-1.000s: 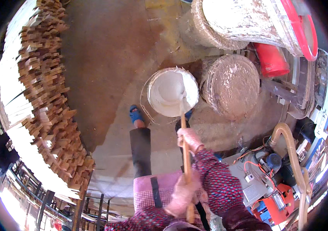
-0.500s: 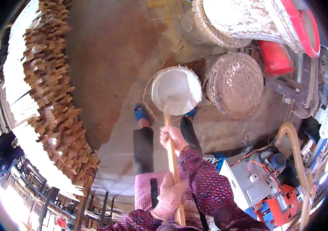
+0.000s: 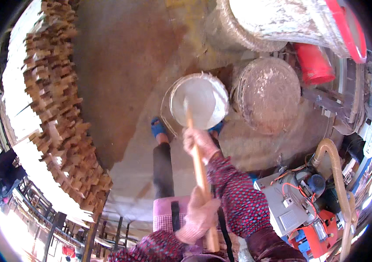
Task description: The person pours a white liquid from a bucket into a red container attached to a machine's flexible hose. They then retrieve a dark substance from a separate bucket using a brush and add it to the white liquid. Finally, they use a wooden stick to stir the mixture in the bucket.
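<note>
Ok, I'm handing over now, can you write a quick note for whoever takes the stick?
Left hand: gloved, shut on the wooden stick near its top end.
Right hand: gloved, shut on it lower down, just above the bucket.
The stick's tip is in the white mix; the bucket stands on the floor by the feet.
Done: surface looks evenly white.
Left: cannot tell below the surface.

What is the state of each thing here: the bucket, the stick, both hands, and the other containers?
White bucket: upright, open, holding white liquid.
Wooden stick: tilted, lower end in the liquid.
Right hand: gloved, gripping the stick lower down.
Left hand: gloved, gripping near the top.
Second bucket: crusted.
Red container: lying tipped.
</note>
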A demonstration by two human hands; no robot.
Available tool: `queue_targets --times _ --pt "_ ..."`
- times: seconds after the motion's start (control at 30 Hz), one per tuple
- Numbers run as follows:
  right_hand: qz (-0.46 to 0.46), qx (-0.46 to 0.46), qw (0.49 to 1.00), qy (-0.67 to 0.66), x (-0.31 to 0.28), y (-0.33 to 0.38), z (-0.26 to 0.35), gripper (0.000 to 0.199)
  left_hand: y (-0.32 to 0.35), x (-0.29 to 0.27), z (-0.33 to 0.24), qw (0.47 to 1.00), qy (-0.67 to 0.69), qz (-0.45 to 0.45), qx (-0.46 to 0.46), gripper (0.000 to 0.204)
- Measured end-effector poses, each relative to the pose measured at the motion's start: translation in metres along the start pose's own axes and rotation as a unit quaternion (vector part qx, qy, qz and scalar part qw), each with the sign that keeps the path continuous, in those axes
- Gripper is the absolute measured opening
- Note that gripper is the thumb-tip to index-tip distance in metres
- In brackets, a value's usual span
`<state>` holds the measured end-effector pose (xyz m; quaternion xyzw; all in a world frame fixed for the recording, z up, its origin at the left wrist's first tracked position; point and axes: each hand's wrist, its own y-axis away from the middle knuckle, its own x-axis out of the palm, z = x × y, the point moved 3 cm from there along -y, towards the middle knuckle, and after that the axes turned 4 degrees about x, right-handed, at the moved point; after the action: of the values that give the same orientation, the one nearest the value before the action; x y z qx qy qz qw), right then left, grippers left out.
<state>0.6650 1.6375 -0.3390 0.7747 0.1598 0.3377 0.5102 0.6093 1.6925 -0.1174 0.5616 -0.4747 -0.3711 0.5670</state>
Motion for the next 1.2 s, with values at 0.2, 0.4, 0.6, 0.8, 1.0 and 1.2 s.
queue_targets --times 0.2,0.4,0.6,0.8,1.0,1.2 --pt "-0.165 -0.037 0.982 0.085 -0.064 0.017 -0.023 0.010 0.006 -0.017 0.008 0.990 0.041 0.000 -0.137 0.031" --pt "-0.101 -0.073 0.960 0.250 -0.014 -0.006 0.030 0.011 -0.015 0.008 0.006 0.991 0.114 0.028 -0.057 0.050" --pt "-0.242 -0.065 0.904 0.346 -0.076 -0.005 0.005 0.019 -0.017 -0.010 0.018 0.958 0.232 0.038 -0.167 0.027" --pt "-0.118 -0.068 0.927 0.349 -0.010 0.011 0.040 0.014 -0.011 0.025 0.007 0.978 0.184 0.044 -0.084 0.052" --pt "-0.202 -0.042 0.949 0.240 -0.080 0.003 -0.006 0.015 -0.013 -0.013 0.024 0.968 0.158 0.027 -0.192 0.027" --pt "-0.075 -0.023 0.978 0.191 -0.023 0.016 0.021 0.016 -0.003 0.030 0.026 0.988 0.146 0.022 -0.039 0.036"
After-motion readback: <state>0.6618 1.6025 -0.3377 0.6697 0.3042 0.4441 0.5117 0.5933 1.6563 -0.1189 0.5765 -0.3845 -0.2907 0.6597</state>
